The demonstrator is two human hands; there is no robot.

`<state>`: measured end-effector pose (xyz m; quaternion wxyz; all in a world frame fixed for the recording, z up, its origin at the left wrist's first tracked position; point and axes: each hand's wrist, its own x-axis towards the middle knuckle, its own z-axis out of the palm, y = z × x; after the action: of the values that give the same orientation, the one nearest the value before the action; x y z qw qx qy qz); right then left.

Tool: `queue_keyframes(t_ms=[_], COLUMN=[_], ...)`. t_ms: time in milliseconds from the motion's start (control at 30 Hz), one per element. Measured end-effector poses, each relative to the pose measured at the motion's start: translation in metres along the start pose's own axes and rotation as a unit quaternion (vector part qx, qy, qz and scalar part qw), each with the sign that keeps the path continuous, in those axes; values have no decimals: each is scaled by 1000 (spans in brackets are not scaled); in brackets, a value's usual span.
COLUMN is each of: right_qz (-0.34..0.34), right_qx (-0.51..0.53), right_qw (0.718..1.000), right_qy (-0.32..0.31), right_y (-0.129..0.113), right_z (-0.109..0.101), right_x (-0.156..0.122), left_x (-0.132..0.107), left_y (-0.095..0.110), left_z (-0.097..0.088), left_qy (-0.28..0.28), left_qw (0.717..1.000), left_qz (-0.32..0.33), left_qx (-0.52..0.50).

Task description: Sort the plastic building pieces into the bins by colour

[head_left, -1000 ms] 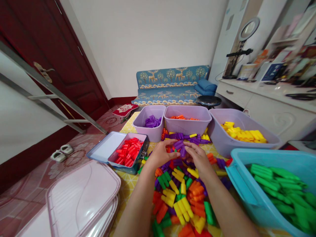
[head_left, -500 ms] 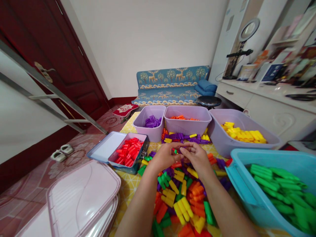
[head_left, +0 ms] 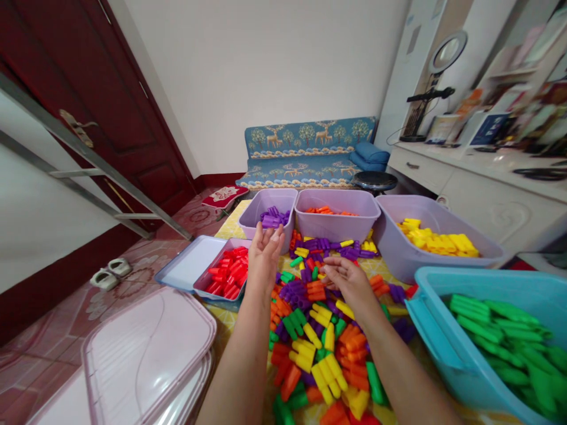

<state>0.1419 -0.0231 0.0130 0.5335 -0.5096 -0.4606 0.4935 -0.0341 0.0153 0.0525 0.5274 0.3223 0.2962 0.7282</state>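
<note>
Counter [head_left: 231, 225] bears the purple-block bin [head_left: 270, 199]. Left hand [head_left: 263, 257], unclenched before it, should clear the rim; right hand [head_left: 348, 278], can't tell.

Loose blocks [head_left: 328, 336] on table [head_left: 233, 223], ctr.; three tubs [head_left: 336, 228] in row behind, blocks in each; open case [head_left: 189, 264] to L, w/ more blocks in it; stacked lids [head_left: 153, 348] nearer, front L; fourth tub [head_left: 445, 333] front R, blocks inside; sofa [head_left: 303, 154] beyond table, against wall [head_left: 266, 59]; stool [head_left: 374, 180] by sofa's R end
</note>
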Motion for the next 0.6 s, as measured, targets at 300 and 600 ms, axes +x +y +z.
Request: queue_keyframes(t_ms=[300,600], right_qz=[-15,-99], right_qx=[-22,-149], right_qw=[1000,982], right_qy=[6,51], right_y=[-1,4], right_z=[-2,-25], right_x=[-2,9], left_x=[0,-6], left_y=[6,0], left_z=[-9,-12], left_qy=[-49,-191], left_qw=[998,940], left_qz=[-40,-96], left_qx=[17,267])
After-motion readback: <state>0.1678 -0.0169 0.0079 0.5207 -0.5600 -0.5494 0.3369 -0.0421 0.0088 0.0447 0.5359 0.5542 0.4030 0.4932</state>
